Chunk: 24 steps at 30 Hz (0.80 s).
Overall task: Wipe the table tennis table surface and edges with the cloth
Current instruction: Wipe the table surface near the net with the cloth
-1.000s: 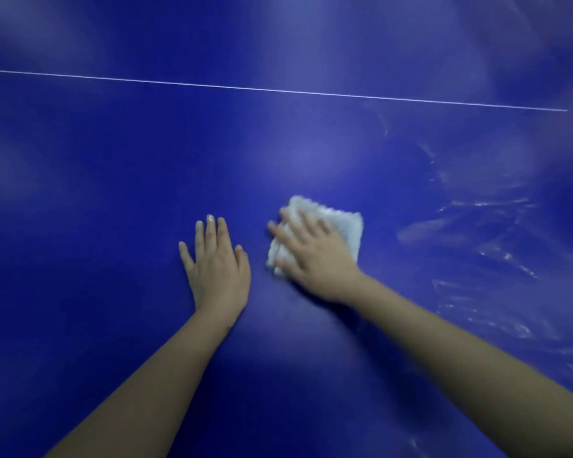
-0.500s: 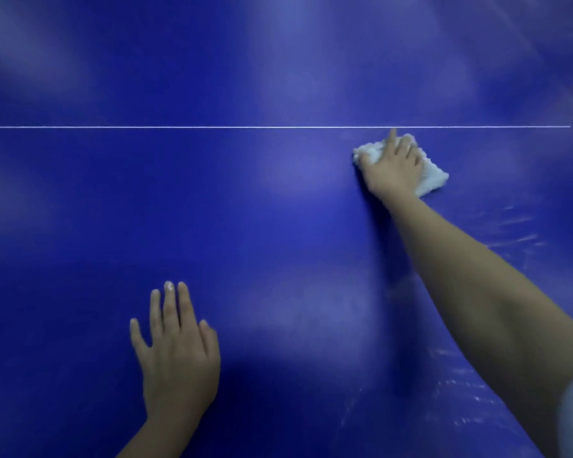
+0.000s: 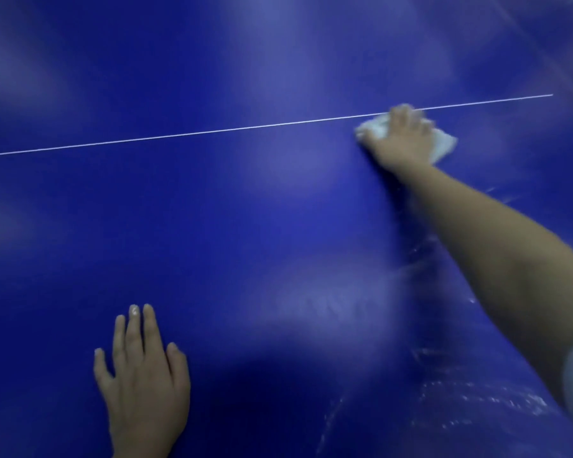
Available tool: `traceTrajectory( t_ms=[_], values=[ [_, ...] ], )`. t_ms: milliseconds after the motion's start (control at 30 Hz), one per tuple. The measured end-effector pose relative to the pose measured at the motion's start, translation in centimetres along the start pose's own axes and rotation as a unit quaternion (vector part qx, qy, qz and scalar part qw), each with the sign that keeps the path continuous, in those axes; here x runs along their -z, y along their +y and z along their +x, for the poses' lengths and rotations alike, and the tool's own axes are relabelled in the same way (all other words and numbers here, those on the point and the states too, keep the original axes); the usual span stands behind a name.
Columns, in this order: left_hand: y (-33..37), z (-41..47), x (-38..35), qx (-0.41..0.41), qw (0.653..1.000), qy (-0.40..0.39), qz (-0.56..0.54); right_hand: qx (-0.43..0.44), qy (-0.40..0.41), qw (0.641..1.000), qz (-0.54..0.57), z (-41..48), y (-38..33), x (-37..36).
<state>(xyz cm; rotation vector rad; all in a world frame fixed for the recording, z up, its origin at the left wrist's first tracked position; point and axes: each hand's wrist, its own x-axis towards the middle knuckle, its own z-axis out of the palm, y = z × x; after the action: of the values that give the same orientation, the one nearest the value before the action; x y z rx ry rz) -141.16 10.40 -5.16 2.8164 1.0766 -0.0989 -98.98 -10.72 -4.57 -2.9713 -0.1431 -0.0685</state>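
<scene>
Right hand has run the cloth from beside the left hand out to the white line; over the last half second it stays there, fingertips on the line. Cloth is pinned under the palm, corners showing both sides. Fingers look laid flat across it, a press rather than a grab, though motion blur softens them. Left hand hasn't moved: flat on the table, fingers straight and together, holding nothing, bracing the reach. So that's one stroke at full reach; I'd guess a pull-back or a sideways pass along the line comes next. Wet streaks run under the right forearm; the left side looks dry, likely unwiped. No edges or room in view, only glossy blue top
</scene>
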Motion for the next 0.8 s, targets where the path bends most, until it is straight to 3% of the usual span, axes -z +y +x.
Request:
traceTrajectory(
  t_ms=[100, 167, 267, 333, 433, 533, 567, 633, 733, 800],
  values=[
    [-0.1, 0.0, 0.0, -0.002, 1.000, 0.005, 0.005, -0.112, -0.034, 0.993, -0.014, -0.5, 7.9, 1.3],
    [-0.1, -0.1, 0.0, -0.007, 1.000, 0.008, 0.002, -0.073, -0.047, 0.996, -0.001, -3.1, 8.6, 1.8],
    [0.1, -0.2, 0.1, -0.010, 1.000, 0.015, -0.005, 0.084, -0.044, 0.994, 0.046, -10.6, 5.0, 2.2],
    [0.1, -0.2, 0.0, -0.010, 1.000, 0.021, -0.006, 0.206, -0.071, 0.974, 0.062, -17.7, 1.8, 2.3],
    [-0.1, -0.2, -0.3, -0.013, 0.999, 0.030, -0.013, 0.417, -0.104, 0.901, 0.057, -28.7, -1.3, 1.8],
    [-0.3, -0.2, -0.4, -0.020, 0.999, 0.035, -0.013, 0.517, -0.139, 0.843, 0.045, -33.6, -0.9, 1.5],
    [-0.3, -0.1, -0.5, -0.021, 0.999, 0.037, -0.014, 0.515, -0.134, 0.845, 0.049, -32.9, -0.1, 1.8],
    [-0.2, -0.1, -0.5, -0.021, 0.999, 0.038, -0.020, 0.435, -0.095, 0.893, 0.064, -29.1, 1.7, 2.3],
    [-0.2, 0.0, -0.6, -0.022, 0.998, 0.043, -0.031, 0.170, -0.050, 0.983, 0.058, -20.7, 6.6, 3.1],
    [-0.1, 0.0, -0.5, -0.019, 0.998, 0.041, -0.035, 0.022, -0.051, 0.997, 0.045, -17.6, 9.3, 3.4]
  ],
)
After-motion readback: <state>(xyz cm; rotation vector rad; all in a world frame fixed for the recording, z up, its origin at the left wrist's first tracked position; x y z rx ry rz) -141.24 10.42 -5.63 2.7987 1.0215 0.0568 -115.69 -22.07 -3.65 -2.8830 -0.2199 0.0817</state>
